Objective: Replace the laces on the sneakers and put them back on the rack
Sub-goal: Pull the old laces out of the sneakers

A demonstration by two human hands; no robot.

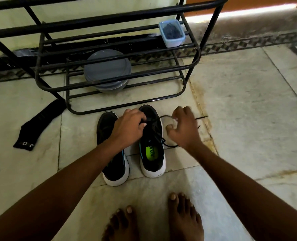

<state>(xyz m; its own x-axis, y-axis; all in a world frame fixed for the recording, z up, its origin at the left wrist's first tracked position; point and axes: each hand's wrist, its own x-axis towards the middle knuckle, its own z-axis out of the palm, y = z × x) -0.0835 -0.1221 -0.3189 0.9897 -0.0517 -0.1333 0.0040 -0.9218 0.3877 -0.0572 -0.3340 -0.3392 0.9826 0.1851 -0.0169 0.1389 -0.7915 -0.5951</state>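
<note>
Over the right sneaker (pixel 153 150), left hand (pixel 129 126) pinches the lace (pixel 156 131); right hand (pixel 184 126) pinches its loop (pixel 163 116) alongside.

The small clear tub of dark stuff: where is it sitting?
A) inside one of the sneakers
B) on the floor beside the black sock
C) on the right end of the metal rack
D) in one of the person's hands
C: the tub rests on the bars at the right end of the rack, while the left hand and right hand hold the lace of the right sneaker.
</note>
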